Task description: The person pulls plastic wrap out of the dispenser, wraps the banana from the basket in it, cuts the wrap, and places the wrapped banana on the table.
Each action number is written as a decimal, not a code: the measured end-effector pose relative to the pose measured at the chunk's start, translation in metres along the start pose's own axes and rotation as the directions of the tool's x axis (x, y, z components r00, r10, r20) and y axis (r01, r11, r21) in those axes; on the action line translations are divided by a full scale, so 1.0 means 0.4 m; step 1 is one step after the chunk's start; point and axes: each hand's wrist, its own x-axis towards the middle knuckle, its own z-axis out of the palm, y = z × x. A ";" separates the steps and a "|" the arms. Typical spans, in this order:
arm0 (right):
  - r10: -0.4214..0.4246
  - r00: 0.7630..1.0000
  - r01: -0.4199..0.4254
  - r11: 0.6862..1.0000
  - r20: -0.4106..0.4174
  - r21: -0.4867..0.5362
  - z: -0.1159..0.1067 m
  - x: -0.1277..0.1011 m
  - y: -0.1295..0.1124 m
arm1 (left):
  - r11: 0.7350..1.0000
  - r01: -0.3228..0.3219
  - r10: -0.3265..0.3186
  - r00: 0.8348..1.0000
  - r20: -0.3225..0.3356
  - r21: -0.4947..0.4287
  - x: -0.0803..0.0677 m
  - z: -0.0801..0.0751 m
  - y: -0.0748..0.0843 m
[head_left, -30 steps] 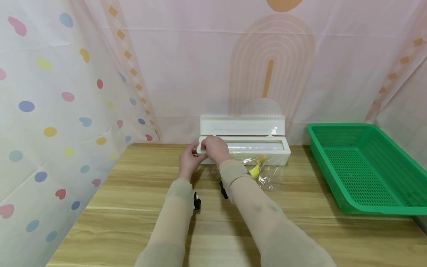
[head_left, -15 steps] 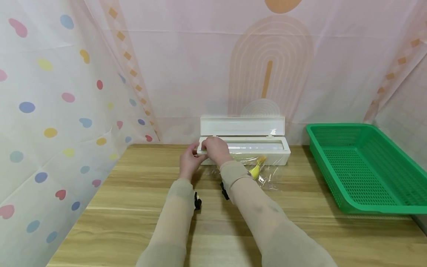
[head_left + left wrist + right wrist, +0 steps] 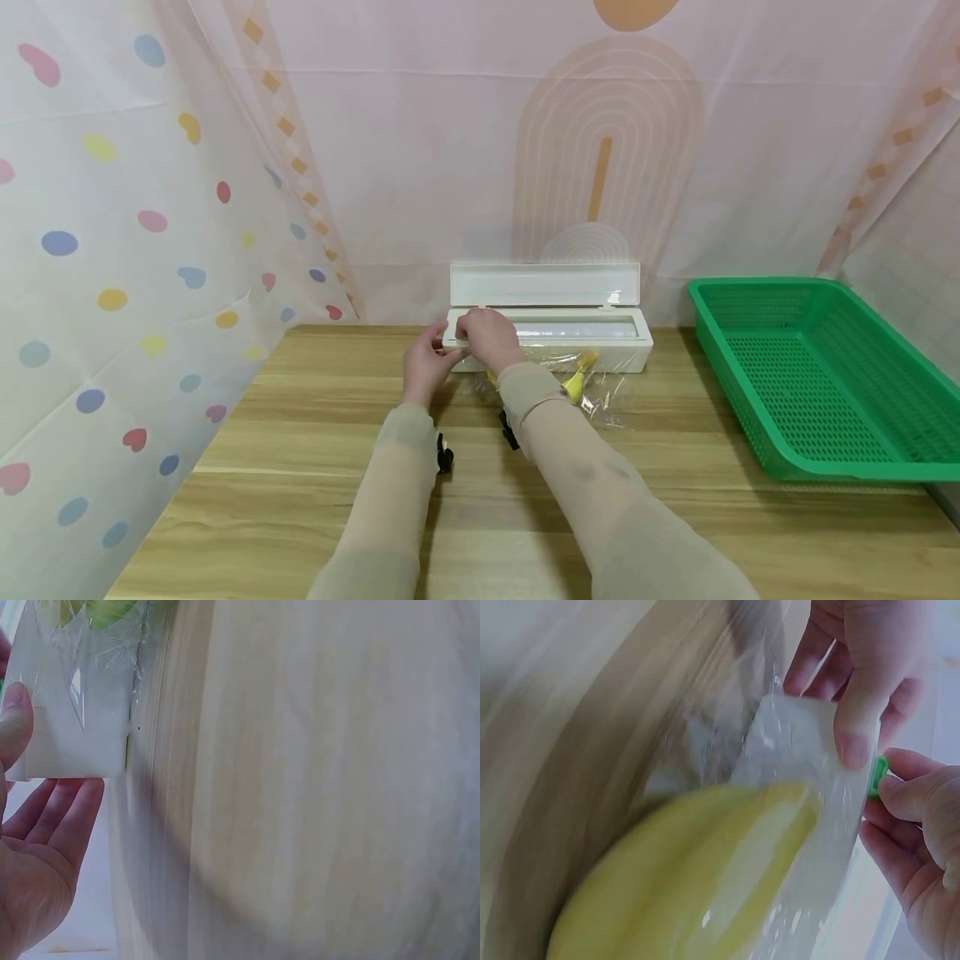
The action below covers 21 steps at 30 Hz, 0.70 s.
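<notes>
A white cling film dispenser [image 3: 637, 357] stands against the back wall with its lid [image 3: 543, 283] raised and a film roll [image 3: 577, 330] inside. My left hand [image 3: 427, 367] grips its left end, thumb on the front face and fingers round the end, as the left wrist view shows. With thumb and fingertips, my right hand [image 3: 491, 340] pinches a small green slider cutter [image 3: 879, 777] on the top edge at that end. Clear cling film [image 3: 606, 408] hangs over the front onto the table. Yellow bananas [image 3: 682, 877] lie under the film, partly hidden by my right forearm in the head view.
A green plastic basket [image 3: 795, 471] stands on the right side of the wooden table [image 3: 262, 467]. Patterned cloth [image 3: 420, 167] hangs behind and to the left. Black wrist camera mounts [image 3: 444, 457] sit on the inner sides of both forearms.
Almost nothing differs: my right hand has shifted very slightly to the right at the dispenser's left end. My left hand keeps its grip, and the bananas and film stay put.
</notes>
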 end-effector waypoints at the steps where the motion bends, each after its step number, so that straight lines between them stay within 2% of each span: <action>1: 0.003 1.000 -0.003 1.000 0.000 0.002 -0.001 -0.002 0.008 | 1.000 -0.003 0.003 1.000 0.001 -0.006 0.000 0.003 -0.001; 7: 0.010 1.000 -0.009 0.999 -0.012 0.051 -0.012 -0.020 0.054 | 1.000 -0.004 0.003 1.000 -0.018 -0.029 0.002 0.009 -0.003; 10: 0.010 1.000 -0.010 0.997 0.002 0.082 -0.016 -0.026 0.062 | 1.000 0.003 -0.003 1.000 -0.005 -0.026 0.001 0.005 -0.005; 21: -0.009 1.000 0.010 0.999 -0.008 0.051 -0.022 -0.049 0.095 | 0.999 0.020 -0.020 1.000 0.001 -0.025 0.002 0.012 -0.010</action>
